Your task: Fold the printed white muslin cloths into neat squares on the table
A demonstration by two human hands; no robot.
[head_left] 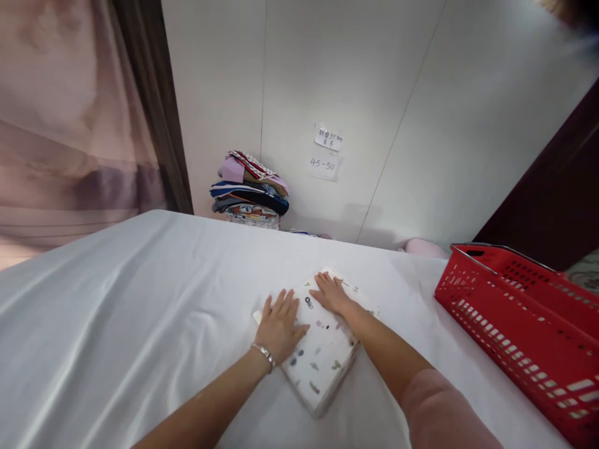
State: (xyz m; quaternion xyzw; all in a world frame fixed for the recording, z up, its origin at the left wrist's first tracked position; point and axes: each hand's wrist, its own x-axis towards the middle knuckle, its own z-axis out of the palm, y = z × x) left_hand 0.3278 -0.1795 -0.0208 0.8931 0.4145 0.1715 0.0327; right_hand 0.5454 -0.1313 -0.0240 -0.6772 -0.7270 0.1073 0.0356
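Observation:
A folded white cloth (pixel 322 355) with small printed motifs in grey, green and purple lies on the white-covered table. It forms a thick, roughly rectangular bundle, turned at an angle to me. My left hand (pixel 281 327), with a silver bracelet at the wrist, rests flat on its left edge, fingers spread. Flat on the far part of the cloth lies my right hand (pixel 331 293), fingers also spread. Neither hand grips the fabric. Part of the cloth's right side is hidden by my right forearm.
A red plastic basket (pixel 515 324) with a metal handle stands at the right. Beyond the far edge of the table (pixel 140 324) is a stack of folded clothes (pixel 250 187) against the wall. Handwritten paper labels (pixel 325 165) are stuck there. A curtain (pixel 75 112) hangs at the left.

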